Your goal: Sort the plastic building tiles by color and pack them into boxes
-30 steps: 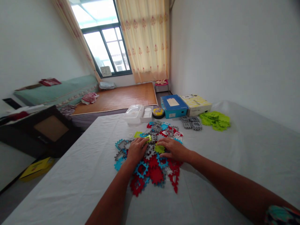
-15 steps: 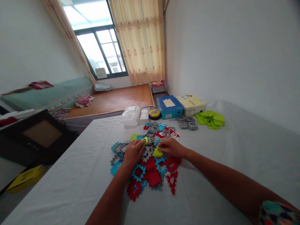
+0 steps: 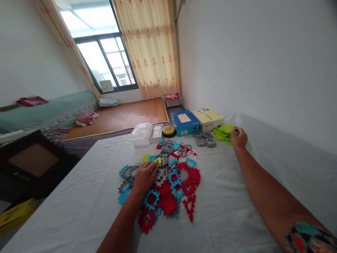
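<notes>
On the table a spread heap of notched plastic building pieces mixes red (image 3: 169, 205), blue (image 3: 151, 199) and grey (image 3: 161, 177). At the heap's left side lies my left hand (image 3: 144, 176), its fingertips closed on a small lime-green piece (image 3: 158, 161). Far to the right, my right hand (image 3: 239, 138) is at the edge of a pile of lime-green pieces (image 3: 223, 133). Its fingers are pinched on a lime-green piece there, partly hidden by the hand. Another lime-green piece (image 3: 146, 157) lies beyond my left hand.
Grey square pieces (image 3: 205, 139) lie left of the green pile. Behind them stand a blue box (image 3: 185, 123) and a yellow box (image 3: 207, 119). A round yellow-lidded tin (image 3: 169, 130), a white tray (image 3: 157, 134) and a clear plastic container (image 3: 141, 134) line the table's far edge.
My right hand has moved from the heap rightwards to the lime-green pile, and the lime-green piece under it has left the heap. My left hand stays at its piece. The view has shifted slightly.
</notes>
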{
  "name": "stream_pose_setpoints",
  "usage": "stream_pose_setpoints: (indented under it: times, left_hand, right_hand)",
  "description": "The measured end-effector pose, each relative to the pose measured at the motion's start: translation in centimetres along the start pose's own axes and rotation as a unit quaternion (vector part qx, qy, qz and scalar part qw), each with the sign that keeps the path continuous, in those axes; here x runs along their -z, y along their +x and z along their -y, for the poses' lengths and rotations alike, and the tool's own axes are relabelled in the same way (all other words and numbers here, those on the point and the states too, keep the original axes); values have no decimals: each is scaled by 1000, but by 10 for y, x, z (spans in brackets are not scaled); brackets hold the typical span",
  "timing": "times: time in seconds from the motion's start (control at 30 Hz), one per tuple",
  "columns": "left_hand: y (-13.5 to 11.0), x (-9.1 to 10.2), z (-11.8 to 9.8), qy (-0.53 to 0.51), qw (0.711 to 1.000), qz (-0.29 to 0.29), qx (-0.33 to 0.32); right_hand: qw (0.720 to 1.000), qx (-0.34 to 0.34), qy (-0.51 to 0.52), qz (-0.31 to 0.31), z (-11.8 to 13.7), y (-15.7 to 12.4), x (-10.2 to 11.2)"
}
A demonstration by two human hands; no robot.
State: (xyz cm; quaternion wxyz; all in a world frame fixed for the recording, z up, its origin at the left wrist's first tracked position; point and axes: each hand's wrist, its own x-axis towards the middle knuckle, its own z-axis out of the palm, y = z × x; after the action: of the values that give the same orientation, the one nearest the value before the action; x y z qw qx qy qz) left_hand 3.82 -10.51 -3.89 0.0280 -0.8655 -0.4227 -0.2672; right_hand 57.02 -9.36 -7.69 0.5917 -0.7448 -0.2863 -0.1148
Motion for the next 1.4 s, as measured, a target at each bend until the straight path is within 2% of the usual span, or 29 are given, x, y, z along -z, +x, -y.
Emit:
stream_pose_setpoints:
  times: [0.13,0.23,0.33,0.4,0.47,0.53,0.63,0.7,0.77,0.8,0.83,0.9,0.97,1.0,1.07,1.13,1.2,1.27,1.33,1.4]
  left_hand:
    - [0,-1,1,0,1000,-8,1]
    - [0,0,0,-2,1000,-17,-2]
    - [1,1,-1,-13,999,-45,-8]
    - [1,3,-2,-23,997,-73,-14]
    - [3,4,-4,-29,994,-104,-21]
    - [4,7,-10,-35,991,-127,-34]
    - [5,13,-22,-48,987,-140,-71]
    - [5,17,-32,-62,984,-134,-97]
    - [5,19,-41,-76,982,-125,-116]
    - [4,19,-45,-83,982,-119,-123]
    - [4,19,-48,-90,981,-113,-128]
    - [3,18,-52,-102,981,-102,-133]
    - [2,15,-54,-108,981,-91,-130]
    - [2,14,-54,-109,982,-88,-123]
    - [2,12,-51,-110,984,-85,-112]
    - [1,10,-46,-110,985,-81,-103]
    - [1,10,-40,-110,986,-74,-96]
    - [2,10,-33,-106,989,-71,-80]
    - [3,12,-23,-99,991,-80,-52]
    - [4,16,-9,-89,991,-102,-12]
  right_hand:
    - [999,-25,-35,-18,-28,15,10]
    - [998,-13,-53,-40,-31,15,11]
    - [993,57,-43,-96,-11,8,10]
    - [989,115,-13,-90,17,-6,7]
    - [986,160,36,-11,56,-31,5]
    - [966,189,99,143,99,-66,3]
    - [888,245,159,355,155,-128,7]
    - [807,309,183,469,179,-165,13]
    - [737,370,195,531,192,-193,20]
    - [715,395,197,543,195,-202,23]
    - [702,413,197,545,196,-209,25]
    - [697,430,198,539,195,-216,27]
    - [707,425,206,527,192,-212,25]
    - [721,415,209,513,190,-207,22]
    - [772,383,199,466,181,-187,14]
    - [843,330,162,393,164,-157,4]
    - [909,260,112,305,138,-121,-3]
    - [957,185,64,212,107,-85,-5]
    - [984,120,24,128,74,-54,-1]
    - [995,79,-15,63,43,-31,8]
